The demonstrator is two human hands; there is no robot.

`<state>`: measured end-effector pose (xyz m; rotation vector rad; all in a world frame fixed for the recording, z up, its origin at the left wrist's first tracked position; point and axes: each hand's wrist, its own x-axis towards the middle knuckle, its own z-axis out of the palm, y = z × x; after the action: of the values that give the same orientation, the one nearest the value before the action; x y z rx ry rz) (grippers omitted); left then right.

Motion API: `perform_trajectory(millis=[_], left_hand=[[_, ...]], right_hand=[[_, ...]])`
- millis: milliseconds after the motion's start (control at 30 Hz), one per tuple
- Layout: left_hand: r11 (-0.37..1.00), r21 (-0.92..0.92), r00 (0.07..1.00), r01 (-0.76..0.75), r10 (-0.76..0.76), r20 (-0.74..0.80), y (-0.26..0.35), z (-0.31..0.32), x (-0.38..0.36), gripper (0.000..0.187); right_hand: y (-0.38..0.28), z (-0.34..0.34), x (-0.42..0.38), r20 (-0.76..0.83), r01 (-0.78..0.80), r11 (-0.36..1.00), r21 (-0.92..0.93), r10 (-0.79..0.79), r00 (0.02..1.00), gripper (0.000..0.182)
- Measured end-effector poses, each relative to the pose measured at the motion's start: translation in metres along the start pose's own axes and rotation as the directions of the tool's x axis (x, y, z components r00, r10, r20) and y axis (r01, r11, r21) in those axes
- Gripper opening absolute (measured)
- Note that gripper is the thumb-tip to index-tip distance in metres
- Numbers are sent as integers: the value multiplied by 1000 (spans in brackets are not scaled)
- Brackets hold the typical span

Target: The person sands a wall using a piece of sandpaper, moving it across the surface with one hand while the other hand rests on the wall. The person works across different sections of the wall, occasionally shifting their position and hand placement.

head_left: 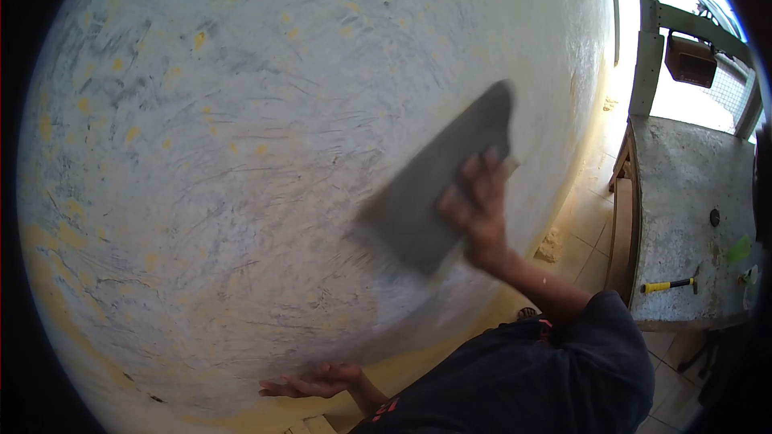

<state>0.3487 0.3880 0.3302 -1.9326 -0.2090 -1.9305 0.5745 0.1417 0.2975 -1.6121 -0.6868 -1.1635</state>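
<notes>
Here, the right hand [480, 209] curls its fingers on a blurred dark gray sheet [426, 185], apparently gripping it, at the patchy wall [241, 112]. The left hand [314, 382] is spread nearby. Reddish lettering [386, 411] on the dark shirt [515, 378] is illegible. A yellow-handled hammer [670, 284] lies on the table [683, 177].

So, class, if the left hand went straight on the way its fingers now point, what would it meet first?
The left hand would probably meet the patchy white-and-yellow wall; nothing else shows ahead of it. Depth is unclear, so it might skim along the surface instead.
</notes>
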Motion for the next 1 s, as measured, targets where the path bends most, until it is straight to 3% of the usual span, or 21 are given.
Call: perform_trajectory(millis=[33,67,100,167,200,233,300,333,367,433,467,500,567,600,667,700,767,800,900,933,1000], left_hand=[[1000,5,1000,1,-1,-4,-1,0,-1,56],[1000,5,1000,-9,9,-8,-3,1,-1,56],[1000,9,1000,-18,18,-11,-4,1,0,56],[1000,15,1000,3,-3,-13,0,1,2,57],[1000,10,1000,22,-22,-13,4,1,4,57],[999,29,1000,28,-28,-15,4,-1,3,57],[999,23,999,42,-42,1,3,1,2,57],[999,21,999,36,-35,-5,4,2,3,57],[999,-2,999,40,-40,13,6,2,5,57],[999,-25,999,41,-40,34,5,4,8,57],[999,-18,998,39,-38,52,6,3,10,57],[999,-7,997,39,-38,69,8,3,11,58],[999,24,995,49,-50,91,9,2,12,58],[998,41,993,49,-53,110,10,2,12,58],[998,36,993,49,-53,110,13,3,14,58],[998,31,992,53,-56,111,14,3,15,58],[996,39,990,74,-78,117,15,3,14,57],[995,32,987,98,-101,124,15,3,13,57],[994,49,986,93,-99,136,15,1,12,61],[996,54,988,75,-82,132,12,2,10,61],[995,50,988,85,-91,126,14,3,10,61]], right_hand=[[-11,3,-10,104,251,968,13,-251,962,52],[-23,-8,-12,264,391,916,91,-400,877,49],[-14,-8,-11,260,396,913,97,-407,876,49],[12,-4,-2,88,162,978,-129,-152,984,43],[3,-6,24,-136,-168,985,31,171,976,44],[0,-3,31,-234,-288,957,30,287,929,47],[-6,3,12,-44,48,997,-54,-50,998,48],[-21,3,1,52,208,977,47,-210,976,44],[-21,3,3,41,203,978,43,-205,978,44],[-14,0,6,89,369,928,-54,-364,927,40],[3,5,9,1,138,986,-94,-139,990,46],[-5,1,32,-166,-153,982,113,170,971,52],[-15,9,38,-225,-245,954,175,281,933,50],[-17,13,25,-119,-38,994,98,50,992,50],[-33,7,3,188,331,938,104,-346,919,48],[-24,6,7,185,336,935,115,-353,917,48],[-6,8,16,13,222,975,-24,-222,975,48],[-10,13,15,20,233,972,4,-233,972,48],[-35,20,1,-52,38,992,123,-31,998,36],[-46,17,-6,55,277,951,136,-286,957,37],[-37,13,0,39,302,948,98,-307,951,37]])
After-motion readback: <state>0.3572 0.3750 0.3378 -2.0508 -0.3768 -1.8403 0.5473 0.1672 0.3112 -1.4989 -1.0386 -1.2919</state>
